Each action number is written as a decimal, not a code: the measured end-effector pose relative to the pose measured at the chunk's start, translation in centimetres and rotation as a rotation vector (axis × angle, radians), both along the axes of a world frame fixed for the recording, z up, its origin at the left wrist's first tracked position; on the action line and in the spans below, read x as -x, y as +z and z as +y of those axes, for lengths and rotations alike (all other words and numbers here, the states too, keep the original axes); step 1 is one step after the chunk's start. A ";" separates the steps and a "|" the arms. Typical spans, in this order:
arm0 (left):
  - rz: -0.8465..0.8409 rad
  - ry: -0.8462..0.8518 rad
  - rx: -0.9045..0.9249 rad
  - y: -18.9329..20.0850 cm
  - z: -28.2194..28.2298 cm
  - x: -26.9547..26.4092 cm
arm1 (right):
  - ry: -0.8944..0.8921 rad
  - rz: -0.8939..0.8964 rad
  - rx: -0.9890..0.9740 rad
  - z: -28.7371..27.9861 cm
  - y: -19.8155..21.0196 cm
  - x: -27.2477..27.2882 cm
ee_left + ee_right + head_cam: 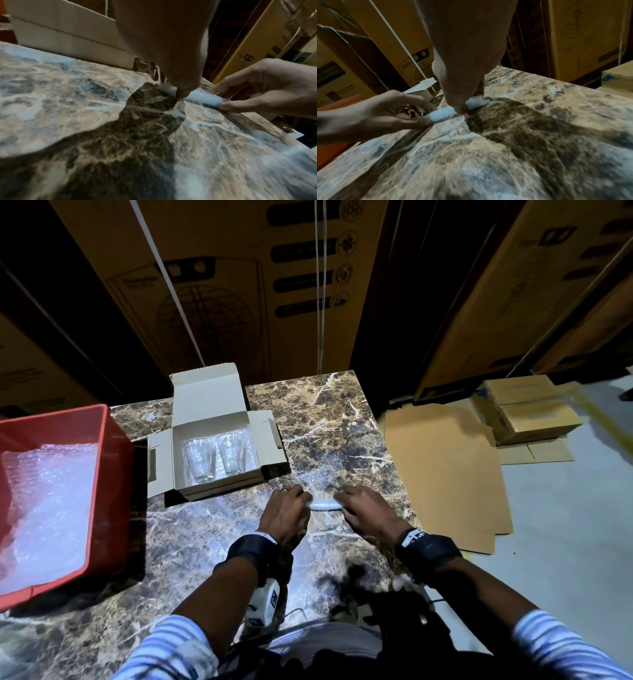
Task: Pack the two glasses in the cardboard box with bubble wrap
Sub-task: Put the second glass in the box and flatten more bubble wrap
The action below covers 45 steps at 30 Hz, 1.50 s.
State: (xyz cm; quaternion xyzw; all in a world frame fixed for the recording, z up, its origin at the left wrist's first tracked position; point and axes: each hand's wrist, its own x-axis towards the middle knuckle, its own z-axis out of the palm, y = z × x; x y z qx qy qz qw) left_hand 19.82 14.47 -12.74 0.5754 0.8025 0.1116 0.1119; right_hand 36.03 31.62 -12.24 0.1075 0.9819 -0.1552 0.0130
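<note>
Cartons (219, 285) stood tall behind the box (219, 436), walling off the far edge of the table (342, 422). Left of the box sat a red bin (102, 474) with loose bubble wrap (48, 501) inside, its wall close beside the box's left flap. Right of the box, off the table, flattened cardboard (442, 474) and small cartons (524, 412) lay on the floor.

The box sat open near the table's far left corner, lid tilted back, side flaps spread. Both glasses (214, 455) stood upright inside it, side by side and about touching; whether they were wrapped could not be told.

Just in front of the box, a rolled strip of wrap (323, 504) lay on the marble. The left hand (286, 513) pinched its left end between thumb and curled fingers, and the right hand (368, 513) clamped its right end the same way. A flat, see-through part of the sheet spread from the roll toward the box, faint against the stone and hard to trace.

Both wrist views were blurred, and each palm hid most of its own fingertips. The bin ran past the picture's left edge.

Bare marble lay open between the roll and the person, and to the right of the box up to the table's right edge.
</note>
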 end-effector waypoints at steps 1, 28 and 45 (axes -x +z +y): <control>0.020 -0.008 0.014 0.1 0.2 0.2 | -0.007 -0.013 0.011 0.1 0.3 0.3; -0.112 0.281 -0.147 12.3 -8.3 23.5 | 0.131 0.079 0.159 -3.0 11.6 25.4; 0.196 0.356 0.085 8.7 -8.2 28.3 | 0.088 0.002 -0.019 -4.5 6.7 31.8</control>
